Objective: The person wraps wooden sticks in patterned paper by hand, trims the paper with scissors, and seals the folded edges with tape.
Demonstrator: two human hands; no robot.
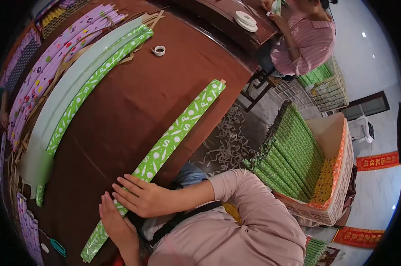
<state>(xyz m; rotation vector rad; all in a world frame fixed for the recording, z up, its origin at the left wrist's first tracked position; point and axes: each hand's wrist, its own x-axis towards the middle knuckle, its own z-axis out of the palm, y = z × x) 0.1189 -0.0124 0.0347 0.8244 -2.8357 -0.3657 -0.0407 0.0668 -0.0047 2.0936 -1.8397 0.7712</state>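
Observation:
A long, narrow roll of green sheet printed with white shapes and letters (171, 138) lies slantwise on the brown table, a bit of pale wood showing at its far end. My right hand (145, 196) lies on it with fingers stretched across, holding nothing. Close beside it, nearer the roll's lower end, my left hand (117, 224) rests along its edge, fingers extended and flat. Further left sits a stack of pale sheets (60, 95) with the green print showing along the right edge (94, 82).
White tape (158, 50) lies on the table (120, 111); teal-handled scissors (57, 246) are at lower left. Purple printed rolls (54, 66) lie along the left. A crate (338, 190) of green rolls (289, 155) stands at right. Another person (304, 42) sits at a table with tape rolls (245, 21).

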